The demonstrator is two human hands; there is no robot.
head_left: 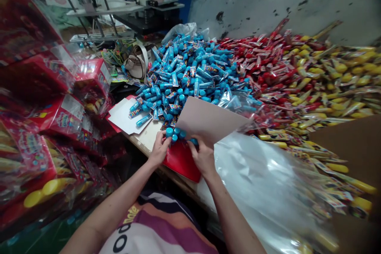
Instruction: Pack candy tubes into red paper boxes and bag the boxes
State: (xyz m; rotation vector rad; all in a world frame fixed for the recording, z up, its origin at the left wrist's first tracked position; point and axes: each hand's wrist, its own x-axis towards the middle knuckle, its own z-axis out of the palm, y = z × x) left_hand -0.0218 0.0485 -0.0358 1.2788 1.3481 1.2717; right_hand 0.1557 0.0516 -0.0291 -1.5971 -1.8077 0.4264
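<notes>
My left hand [160, 149] is closed around a small bunch of blue-capped tubes [175, 133], caps turned toward me. In my right hand [202, 154], the thumb and fingers pinch another blue-capped tube [194, 141] just right of that bunch. Both hands are over a red card box [182, 160] near the table's edge. Its pale flap [210, 118] stands raised behind my right hand. Beyond the hands rises a big heap of blue tubes [190, 67] with printed labels. What lies inside the box is hidden by the hands and tubes.
Red tubes [262, 59] and yellow tubes [336, 71] are heaped along the wall. Clear plastic sheeting [256, 174] covers the right side. Wrapped red boxes [62, 115] are stacked at left. White card [126, 117] lies beside the blue heap, and a machine [149, 4] stands behind.
</notes>
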